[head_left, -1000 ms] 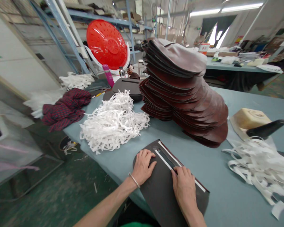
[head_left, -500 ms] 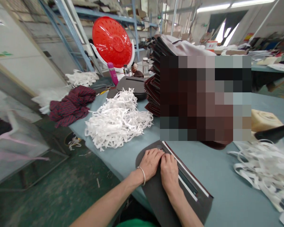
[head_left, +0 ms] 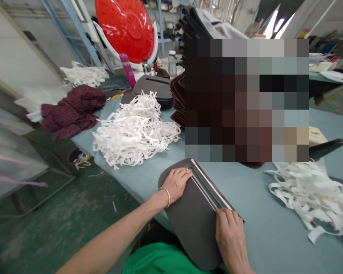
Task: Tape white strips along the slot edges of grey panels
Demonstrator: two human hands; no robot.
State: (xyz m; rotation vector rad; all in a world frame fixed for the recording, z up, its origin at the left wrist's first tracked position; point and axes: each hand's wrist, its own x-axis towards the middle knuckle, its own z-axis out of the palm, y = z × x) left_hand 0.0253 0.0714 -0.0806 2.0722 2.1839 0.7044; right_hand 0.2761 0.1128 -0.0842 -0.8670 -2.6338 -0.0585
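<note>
Dark grey panel (head_left: 190, 213): flat on the near part of the surface (head_left: 263, 220), set at a slant, its near end reaching past the surface's edge beside a green garment (head_left: 160, 258).
Slot (head_left: 205, 186): long, narrow, near the panel's right-hand edge; white edging (head_left: 211, 184) along both long sides.
Left hand (head_left: 176, 184): palm down on the panel, fingertips at the far end of the slot; a pale bracelet (head_left: 167, 196) at the wrist.
Right hand (head_left: 231, 230): at the near end of the slot, fingers bent over the white edging.
Hands: well apart, both touching the panel; whether either pinches it cannot be told.
White strips (head_left: 137, 133): loose, tangled heap, beyond the left hand.
Brown stack (head_left: 178, 95): layered pieces beyond the panel, mostly hidden by pixelation.
White bands (head_left: 311, 194): loose bunch, right side of the surface, near a black handle (head_left: 328, 149).
Slotted grey item (head_left: 153, 85): behind the heap.
Pink bottle (head_left: 127, 71): tilted, before a red basin (head_left: 128, 30).
Striped cloth (head_left: 74, 108): crumpled, dark red, at the left edge.
</note>
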